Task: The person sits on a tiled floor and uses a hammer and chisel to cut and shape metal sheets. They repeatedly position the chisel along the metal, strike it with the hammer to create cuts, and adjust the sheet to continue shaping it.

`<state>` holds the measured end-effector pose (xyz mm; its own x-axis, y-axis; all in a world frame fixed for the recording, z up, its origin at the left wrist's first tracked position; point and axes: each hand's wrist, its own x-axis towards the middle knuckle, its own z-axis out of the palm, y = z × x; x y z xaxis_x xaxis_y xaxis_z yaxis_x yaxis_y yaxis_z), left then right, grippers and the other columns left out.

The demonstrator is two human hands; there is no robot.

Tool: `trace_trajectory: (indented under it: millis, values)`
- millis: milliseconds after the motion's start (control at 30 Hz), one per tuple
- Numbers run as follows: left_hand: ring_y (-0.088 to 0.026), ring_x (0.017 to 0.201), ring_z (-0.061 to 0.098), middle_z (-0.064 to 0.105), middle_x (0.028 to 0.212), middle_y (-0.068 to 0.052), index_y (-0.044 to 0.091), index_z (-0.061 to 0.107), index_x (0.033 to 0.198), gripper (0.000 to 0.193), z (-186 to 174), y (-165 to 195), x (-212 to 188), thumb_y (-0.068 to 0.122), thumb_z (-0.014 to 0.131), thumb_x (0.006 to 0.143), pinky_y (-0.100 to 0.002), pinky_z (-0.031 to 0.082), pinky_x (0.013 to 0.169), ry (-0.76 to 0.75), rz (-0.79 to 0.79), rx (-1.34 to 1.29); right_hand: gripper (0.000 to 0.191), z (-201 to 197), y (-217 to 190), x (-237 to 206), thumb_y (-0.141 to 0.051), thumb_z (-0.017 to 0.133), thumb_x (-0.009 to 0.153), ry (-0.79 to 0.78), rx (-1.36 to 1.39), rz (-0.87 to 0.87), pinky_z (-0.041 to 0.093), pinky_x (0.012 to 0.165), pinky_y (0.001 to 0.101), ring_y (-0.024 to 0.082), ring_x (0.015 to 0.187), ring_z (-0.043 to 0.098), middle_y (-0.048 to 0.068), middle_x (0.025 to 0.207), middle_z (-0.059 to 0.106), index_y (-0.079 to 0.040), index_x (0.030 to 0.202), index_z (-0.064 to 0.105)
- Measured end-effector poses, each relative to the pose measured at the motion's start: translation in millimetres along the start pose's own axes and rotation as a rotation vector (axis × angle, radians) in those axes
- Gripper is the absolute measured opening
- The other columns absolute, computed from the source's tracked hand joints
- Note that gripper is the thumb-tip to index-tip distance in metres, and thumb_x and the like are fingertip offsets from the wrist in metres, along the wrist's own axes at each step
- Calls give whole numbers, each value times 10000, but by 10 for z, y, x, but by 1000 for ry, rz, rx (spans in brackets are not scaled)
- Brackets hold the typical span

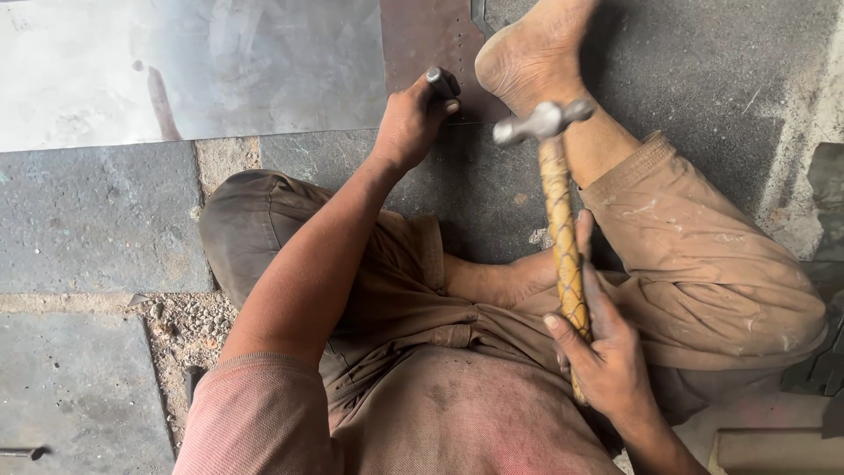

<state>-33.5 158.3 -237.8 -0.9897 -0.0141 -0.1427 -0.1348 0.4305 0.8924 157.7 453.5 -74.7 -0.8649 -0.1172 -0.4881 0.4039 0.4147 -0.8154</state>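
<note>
On the floor, left hand (pixel 411 119) grips a punch (pixel 441 84); right hand (pixel 602 352) clasps a raised hammer (pixel 556 185).

Yellow cross-hatched hammer handle (pixel 563 237), grey steel head, rusty brown metal strip (pixel 422 35).

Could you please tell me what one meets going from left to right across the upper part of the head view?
Shiny grey metal sheet → left hand gripping a dark metal punch → bare foot → steel head of the wooden-handled hammer.
</note>
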Motion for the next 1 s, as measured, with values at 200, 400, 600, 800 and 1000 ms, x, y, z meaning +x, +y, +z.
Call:
trace_trajectory:
  millis: [200, 400, 600, 800, 1000]
  values:
    - [-283, 939, 759, 773, 987, -121, 102, 631, 1143, 212, 0, 11, 3, 219, 692, 976, -412, 578, 837, -29, -8, 18, 716, -82, -164, 32, -34, 669, 951, 118, -30, -384, 526, 541, 211, 65, 639, 607, 46, 893, 666, 38, 1591, 355]
    - [-280, 932, 763, 772, 979, -117, 106, 618, 1149, 210, 8, 16, 6, 220, 683, 985, -409, 583, 829, -28, -16, 21, 637, -147, -368, 83, 23, 639, 999, 219, -45, -620, 551, 587, 213, 96, 669, 633, 137, 923, 681, 75, 1581, 384]
    - [-287, 959, 760, 769, 1011, -118, 102, 619, 1138, 194, 14, 4, 32, 201, 681, 982, -416, 588, 840, -21, 38, 37, 628, -168, -434, 126, 31, 639, 1024, 234, 7, -717, 550, 603, 218, 112, 656, 630, 144, 894, 681, 73, 1585, 360]
    - [-319, 997, 749, 728, 1137, -149, 101, 581, 1214, 217, 124, -41, 37, 159, 644, 1014, -433, 615, 880, -29, 94, 110, 438, -218, -446, 260, -23, 692, 1018, 296, -279, -743, 585, 705, 287, 184, 757, 703, 165, 927, 707, 32, 1406, 496]
    - [-453, 1015, 682, 664, 1244, -236, 93, 560, 1335, 398, 182, 51, -82, 63, 619, 943, -501, 569, 877, -13, 256, 221, 540, -192, -311, 714, -115, 712, 932, 165, -707, -637, 594, 819, 396, 364, 1014, 725, 287, 1179, 705, 74, 1417, 569]
